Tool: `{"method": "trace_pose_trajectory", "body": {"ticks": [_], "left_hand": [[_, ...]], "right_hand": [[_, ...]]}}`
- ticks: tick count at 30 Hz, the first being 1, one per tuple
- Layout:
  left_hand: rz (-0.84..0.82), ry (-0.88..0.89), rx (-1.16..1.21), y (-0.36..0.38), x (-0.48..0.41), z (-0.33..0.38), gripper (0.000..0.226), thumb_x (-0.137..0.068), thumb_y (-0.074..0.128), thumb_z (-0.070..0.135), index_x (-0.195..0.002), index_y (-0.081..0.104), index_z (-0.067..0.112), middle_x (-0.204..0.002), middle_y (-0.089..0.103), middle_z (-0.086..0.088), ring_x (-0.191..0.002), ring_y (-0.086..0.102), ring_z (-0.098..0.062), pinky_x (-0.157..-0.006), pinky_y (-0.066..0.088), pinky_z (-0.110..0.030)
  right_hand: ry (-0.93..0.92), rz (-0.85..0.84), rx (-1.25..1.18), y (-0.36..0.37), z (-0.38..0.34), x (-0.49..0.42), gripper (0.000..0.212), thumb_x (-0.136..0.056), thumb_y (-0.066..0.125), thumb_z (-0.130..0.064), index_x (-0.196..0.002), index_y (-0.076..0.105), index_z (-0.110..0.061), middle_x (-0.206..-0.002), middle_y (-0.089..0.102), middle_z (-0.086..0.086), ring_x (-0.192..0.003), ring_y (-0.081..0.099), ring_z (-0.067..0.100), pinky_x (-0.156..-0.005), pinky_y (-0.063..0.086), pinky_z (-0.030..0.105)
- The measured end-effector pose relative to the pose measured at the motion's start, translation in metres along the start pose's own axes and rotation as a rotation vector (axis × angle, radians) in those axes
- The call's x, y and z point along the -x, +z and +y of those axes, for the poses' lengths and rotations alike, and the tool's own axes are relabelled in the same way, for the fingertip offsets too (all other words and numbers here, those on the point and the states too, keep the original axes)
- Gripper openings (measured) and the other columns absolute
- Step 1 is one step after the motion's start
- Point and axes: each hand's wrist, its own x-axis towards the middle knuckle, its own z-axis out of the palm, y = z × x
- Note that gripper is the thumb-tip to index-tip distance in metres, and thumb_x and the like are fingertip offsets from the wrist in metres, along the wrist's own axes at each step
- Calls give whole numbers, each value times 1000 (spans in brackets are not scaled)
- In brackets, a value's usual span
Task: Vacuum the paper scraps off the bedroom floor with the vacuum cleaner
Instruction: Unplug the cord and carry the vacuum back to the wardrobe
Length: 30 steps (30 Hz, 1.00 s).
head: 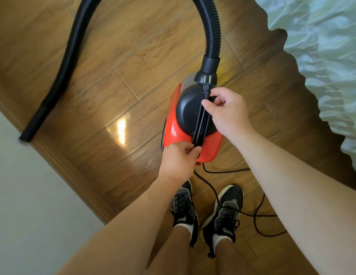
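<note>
**A:** Starting at the left, what do we have?

**B:** The hose nozzle lies on the wooden floor beside the wall. The ribbed hose runs up from it, out of the top of our view, and back down into the vacuum cleaner. No paper scraps show anywhere we can see.

**A:** And the vacuum cleaner itself?

**B:** It is in front of us, just beyond our shoes. Our left hand has its grip clamped round the rear end of the black handle. We cannot tell whether the body is lifted or resting on the floor.

**A:** The right?

**B:** Our right hand has its grip pinched on the power cord just below the plug, which sits near the hose socket. The rest of the cord drops behind the body and loops on the floor around our shoes. The bed cover hangs at the far right.

**A:** So which step is this?

**B:** We judge it to be preparation. We are freeing the cord, and no vacuuming has begun.

**A:** And next?

**B:** Probably we pull the plug clear and carry it to a wall outlet, though none is in view. Then we take up the nozzle. The slack cord by our feet could snag a shoe, so we should step wide of it.
</note>
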Motion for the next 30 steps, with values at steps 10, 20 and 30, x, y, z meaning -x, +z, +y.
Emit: {"method": "trace_pose_trajectory", "body": {"ticks": [10, 20, 30], "left_hand": [[12, -42, 55, 4, -1, -1, 18, -96, 69, 35, -82, 75, 25, -59, 64, 10, -56, 60, -1, -62, 54, -24], [11, -41, -80, -8, 1, 6, 19, -94, 69, 39, -98, 75, 22, -88, 73, 10, -83, 69, -6, -77, 59, -27], [176, 133, -284, -52, -24, 62, 29, -92, 70, 21, -121, 66, 20, -95, 66, 10, -87, 63, -7, -76, 50, -20]], "right_hand": [[77, -92, -127, 2, 3, 2, 40, -92, 69, -12, -127, 60, -26, -111, 68, -4, -99, 66, 11, -80, 53, 21], [81, -74, -232, 9, 14, 7, 50, -95, 66, -12, -139, 54, -32, -106, 68, -4, -97, 66, 8, -85, 52, 20], [106, -133, -213, 4, 12, 3, 57, -93, 68, -13, -142, 49, -35, -112, 70, -1, -98, 69, 16, -92, 58, 38]]}}
